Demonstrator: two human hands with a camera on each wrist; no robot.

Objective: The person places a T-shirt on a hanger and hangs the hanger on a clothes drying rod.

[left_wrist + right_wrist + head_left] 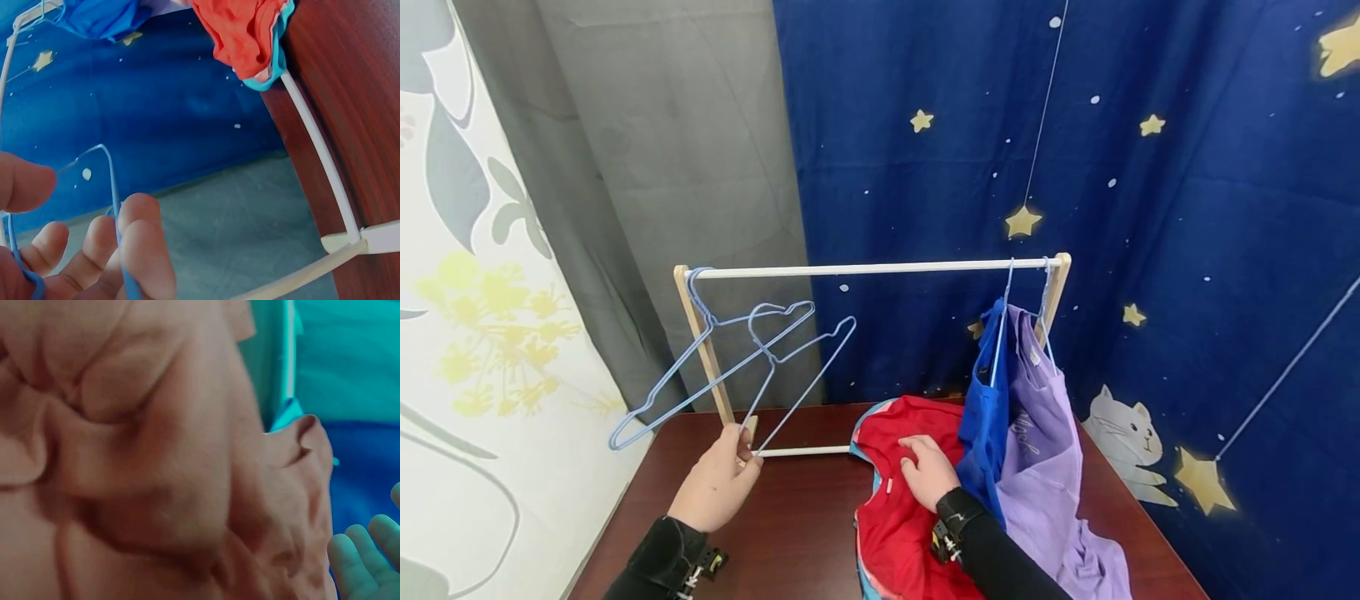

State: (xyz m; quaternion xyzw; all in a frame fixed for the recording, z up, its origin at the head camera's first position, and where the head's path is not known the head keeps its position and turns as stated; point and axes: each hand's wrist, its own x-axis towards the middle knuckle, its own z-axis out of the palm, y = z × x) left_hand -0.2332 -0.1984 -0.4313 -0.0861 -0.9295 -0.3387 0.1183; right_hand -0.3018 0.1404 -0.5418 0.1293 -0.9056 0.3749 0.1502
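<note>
My left hand (739, 452) pinches the lower corner of a light blue wire hanger (805, 367) beside the rack's left foot. In the left wrist view my fingers (140, 244) curl round the hanger's wire (115, 200). A second blue hanger (700, 367) hangs tilted from the left end of the white rod (872, 268). My right hand (919, 457) rests flat on a red garment (895, 525) with teal trim lying on the table. The right wrist view is filled by red fabric (125, 456), with my fingertips (369, 559) at its lower right.
A blue garment (987, 417) and a purple one (1037, 454) hang on hangers at the rod's right end, draping onto the dark wooden table (797, 525). The rack's wooden post (703, 350) stands at back left. Curtains close in behind and to the left.
</note>
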